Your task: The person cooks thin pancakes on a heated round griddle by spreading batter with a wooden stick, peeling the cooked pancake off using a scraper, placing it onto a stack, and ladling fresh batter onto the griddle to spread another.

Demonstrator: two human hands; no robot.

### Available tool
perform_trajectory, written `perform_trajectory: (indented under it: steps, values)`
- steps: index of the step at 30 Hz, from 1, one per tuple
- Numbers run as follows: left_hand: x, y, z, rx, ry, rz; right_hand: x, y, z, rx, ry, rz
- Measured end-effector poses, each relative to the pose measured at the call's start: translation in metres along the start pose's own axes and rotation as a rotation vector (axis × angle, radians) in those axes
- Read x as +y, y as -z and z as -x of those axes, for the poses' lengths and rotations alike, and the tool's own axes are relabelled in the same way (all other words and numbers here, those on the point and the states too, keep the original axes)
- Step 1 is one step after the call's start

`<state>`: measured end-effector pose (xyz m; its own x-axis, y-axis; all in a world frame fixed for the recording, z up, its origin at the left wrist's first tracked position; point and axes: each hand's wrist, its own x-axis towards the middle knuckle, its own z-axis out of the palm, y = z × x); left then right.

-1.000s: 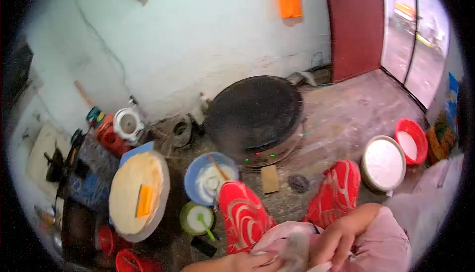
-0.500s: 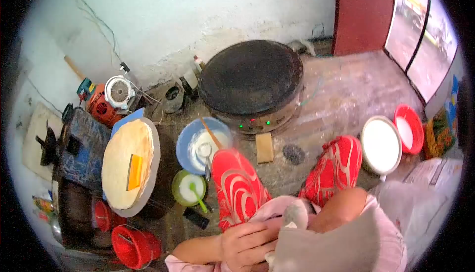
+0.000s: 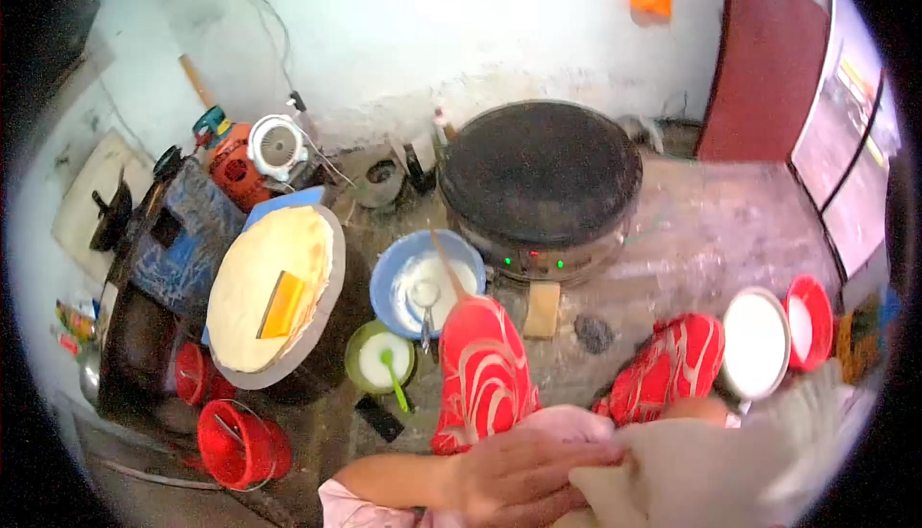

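Observation:
At the bottom centre, my left hand [image 3: 523,470] lies over my lap with its fingers against the edge of a pale grey cloth-like sheet [image 3: 682,466]. Whether those fingers grip the sheet is unclear. That sheet hides my right hand, and it blurs toward the right. Two red patterned shoes [image 3: 485,370] are beyond the hand. Past them stands a round black griddle [image 3: 543,173] with small green and red lights. Nearer is a blue bowl [image 3: 389,288] of white batter with a ladle and a wooden stick.
On the left, a stack of flat round sheets [image 3: 254,288] carries a yellow scraper [image 3: 282,305]. A green bowl [image 3: 370,374], a black phone-like object [image 3: 379,419] and a red bucket [image 3: 240,446] are nearby. At right stand a white-filled tub [image 3: 756,346] and a red basin [image 3: 819,322].
The pale sheet has come up and spread rightward over my lap, blurring at its far end. My left hand has shifted slightly right. The view has turned.

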<state>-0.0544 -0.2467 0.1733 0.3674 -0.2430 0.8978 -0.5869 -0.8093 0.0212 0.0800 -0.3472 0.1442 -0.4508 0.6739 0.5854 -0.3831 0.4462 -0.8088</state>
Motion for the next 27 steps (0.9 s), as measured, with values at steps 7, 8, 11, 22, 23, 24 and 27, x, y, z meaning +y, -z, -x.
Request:
perform_trajectory:
  steps: [7, 8, 11, 22, 23, 24, 27]
  values:
    - [-0.003, 0.001, -0.034, 0.145, 0.005, 0.081, 0.011, 0.003, -0.017, 0.01, 0.059, 0.135]
    - [-0.002, 0.0, -0.04, 0.222, 0.004, 0.073, 0.014, 0.003, -0.018, 0.007, 0.053, 0.158]
    - [-0.006, 0.01, -0.03, 0.075, 0.115, 0.223, 0.02, 0.001, -0.024, 0.003, 0.058, 0.254]
    - [0.027, 0.121, 0.137, 0.779, 1.211, 0.857, 0.039, 0.031, -0.035, -0.165, -0.023, 0.782]
    - [0.035, 0.132, 0.154, 0.792, 1.29, 0.683, 0.04, 0.041, -0.032, -0.073, -0.105, 0.839]
    - [0.044, 0.142, 0.174, 0.795, 1.359, 0.512, 0.043, 0.052, -0.028, 0.018, -0.19, 0.901]
    - [0.074, 0.152, 0.24, 0.518, 1.888, -0.114, 0.052, 0.081, -0.03, 0.418, -0.333, 0.846]
